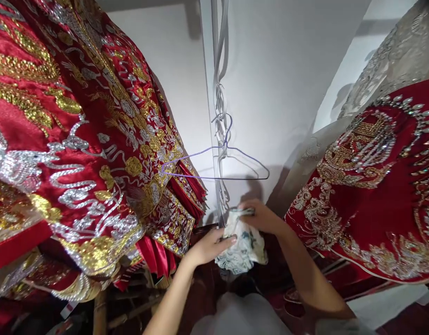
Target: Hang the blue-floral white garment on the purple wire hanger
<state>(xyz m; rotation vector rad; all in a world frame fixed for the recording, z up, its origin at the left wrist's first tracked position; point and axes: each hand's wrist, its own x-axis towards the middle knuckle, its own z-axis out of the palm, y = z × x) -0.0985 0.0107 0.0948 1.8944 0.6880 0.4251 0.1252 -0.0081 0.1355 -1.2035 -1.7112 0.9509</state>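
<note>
A bunched piece of white cloth with dark green print (240, 246) hangs between my two hands, low in the middle of the head view. My left hand (211, 246) grips its left side, the thumb lying across the front. At the upper right of the cloth, my right hand (259, 215) is closed on it near a dark edge. Whether the cloth is a garment I cannot tell. Above my hands a bare purple wire hanger (214, 177) hangs from a white knotted cord (220, 100), apart from both hands.
Red garments with gold and silver embroidery (95, 121) hang close on the left. On the right are a red beaded garment (371, 200) and a pale lace one (385, 65). A white wall (277, 70) stands behind the cord. Bamboo poles (100, 311) show at lower left.
</note>
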